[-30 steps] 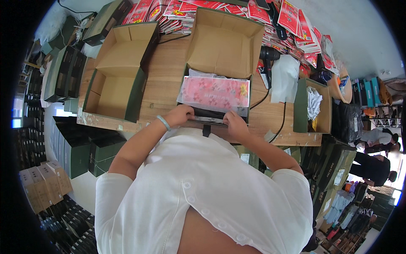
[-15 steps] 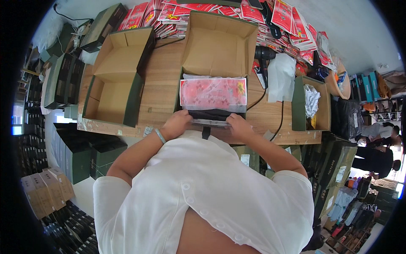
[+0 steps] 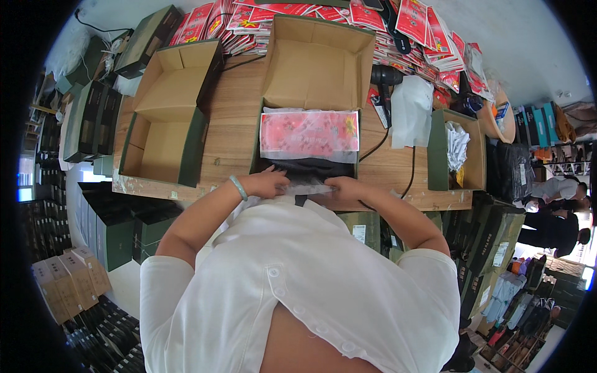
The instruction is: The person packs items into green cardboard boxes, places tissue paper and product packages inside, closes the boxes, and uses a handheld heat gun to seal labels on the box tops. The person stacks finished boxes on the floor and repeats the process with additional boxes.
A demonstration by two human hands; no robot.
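Observation:
In front of me stands an open green shoe box [image 3: 318, 65] with a brown inside, its lid raised at the far side. A red and pink printed packet [image 3: 309, 133] lies in it, partly veiled by thin white tissue paper [image 3: 309, 189]. Nearer to me in the box is something black [image 3: 320, 169]; its kind is hidden. My left hand [image 3: 264, 184] is closed at the near left edge of the tissue, fingers over the box's near side. At the near right, my right hand [image 3: 345, 188] pinches the tissue's edge.
A second open box [image 3: 163, 146] stands on the wooden table at left. On the right are a black hair dryer [image 3: 387, 76] with its cord, a white sheet [image 3: 411, 112] and a small green box [image 3: 439, 152] holding crumpled paper. Stacked red packets [image 3: 429, 31] line the back.
Both hands have drawn the tissue's near edge slightly towards me and lower. My hands have moved closer together, and more of the black thing shows.

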